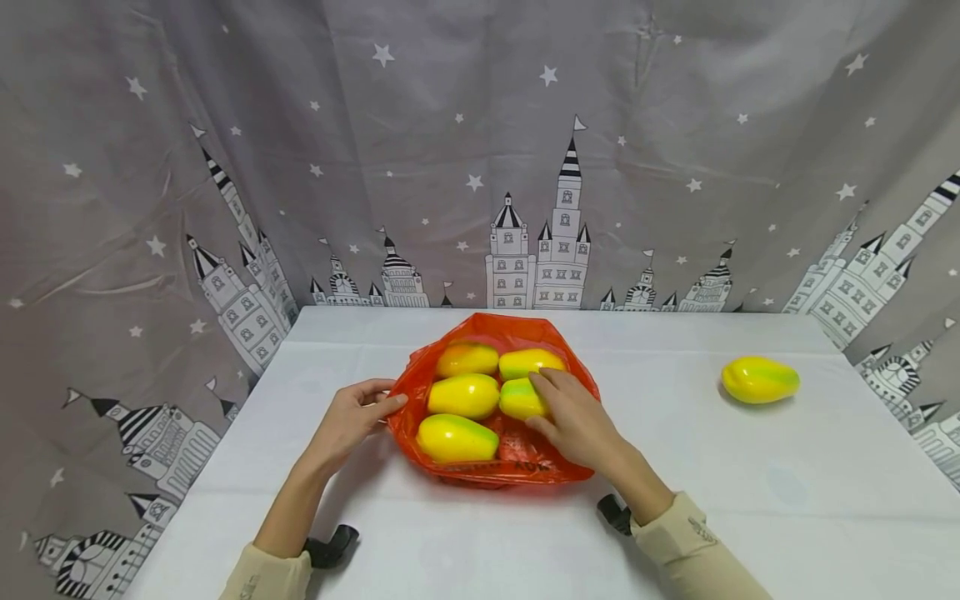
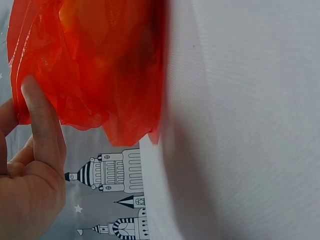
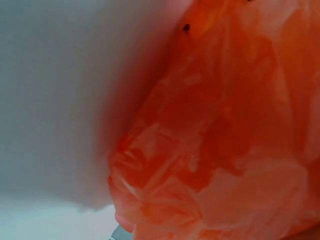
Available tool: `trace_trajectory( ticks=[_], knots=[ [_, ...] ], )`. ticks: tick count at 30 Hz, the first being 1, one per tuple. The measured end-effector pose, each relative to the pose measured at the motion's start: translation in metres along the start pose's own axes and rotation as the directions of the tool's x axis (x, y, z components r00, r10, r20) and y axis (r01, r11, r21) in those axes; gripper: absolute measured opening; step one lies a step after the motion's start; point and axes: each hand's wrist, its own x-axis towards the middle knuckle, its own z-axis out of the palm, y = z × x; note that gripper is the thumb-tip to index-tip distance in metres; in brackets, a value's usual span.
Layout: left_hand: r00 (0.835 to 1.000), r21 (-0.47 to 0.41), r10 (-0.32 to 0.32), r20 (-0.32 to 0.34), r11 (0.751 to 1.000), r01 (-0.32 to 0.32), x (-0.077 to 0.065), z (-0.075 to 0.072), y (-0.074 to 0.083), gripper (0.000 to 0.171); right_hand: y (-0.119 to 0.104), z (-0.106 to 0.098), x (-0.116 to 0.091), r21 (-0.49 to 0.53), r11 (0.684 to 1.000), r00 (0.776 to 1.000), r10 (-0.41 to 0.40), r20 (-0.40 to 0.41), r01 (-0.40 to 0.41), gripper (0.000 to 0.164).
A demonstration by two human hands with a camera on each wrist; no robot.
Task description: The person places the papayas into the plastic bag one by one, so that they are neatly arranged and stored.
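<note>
A red plastic bag (image 1: 495, 477) sits with its mouth spread wide on the table, and several yellow-green papayas (image 1: 463, 396) lie inside it. At the bag's left edge my left hand (image 1: 352, 423) pinches the rim between thumb and fingers; the left wrist view shows the thumb against the red plastic (image 2: 85, 95). My right hand (image 1: 581, 421) reaches into the bag from the right, its fingers curled over one papaya (image 1: 519, 400) in the right part. That hand hides part of this papaya. In the right wrist view the bag's wall (image 3: 225, 150) covers most of the picture.
Another papaya (image 1: 760, 380) lies on the white tablecloth (image 1: 697, 467) to the right of the bag. Behind the table hangs a grey curtain (image 1: 450, 83) with castles and stars. Black wrist devices (image 1: 333, 547) show beneath the forearms.
</note>
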Motion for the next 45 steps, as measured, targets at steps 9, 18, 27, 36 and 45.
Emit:
trace_trajectory(
  ticks=[9,18,27,36,45],
  knots=[
    [1.000,0.005,0.007,-0.005,1.000,-0.007,0.000,0.000,0.000,0.042,0.003,0.005,0.001,-0.003,1.000,1.000,0.017,0.010,-0.017,0.064],
    [1.000,-0.007,0.012,-0.002,1.000,-0.012,0.000,-0.001,0.001,0.041,0.004,0.010,0.003,-0.020,0.999,0.999,0.036,0.010,-0.036,0.065],
    [1.000,-0.016,0.004,-0.003,1.000,-0.005,-0.002,-0.002,0.002,0.042,0.003,0.014,0.002,-0.029,0.999,0.999,0.045,0.016,-0.045,0.064],
    [1.000,-0.006,0.013,-0.010,1.000,-0.013,0.000,-0.002,0.001,0.042,0.005,0.014,0.002,-0.026,0.999,1.000,0.025,0.005,-0.025,0.064],
    [1.000,-0.005,0.011,-0.008,1.000,-0.011,0.000,-0.001,0.000,0.041,0.005,0.016,0.000,0.010,0.999,0.999,0.034,0.006,-0.034,0.070]
  ],
)
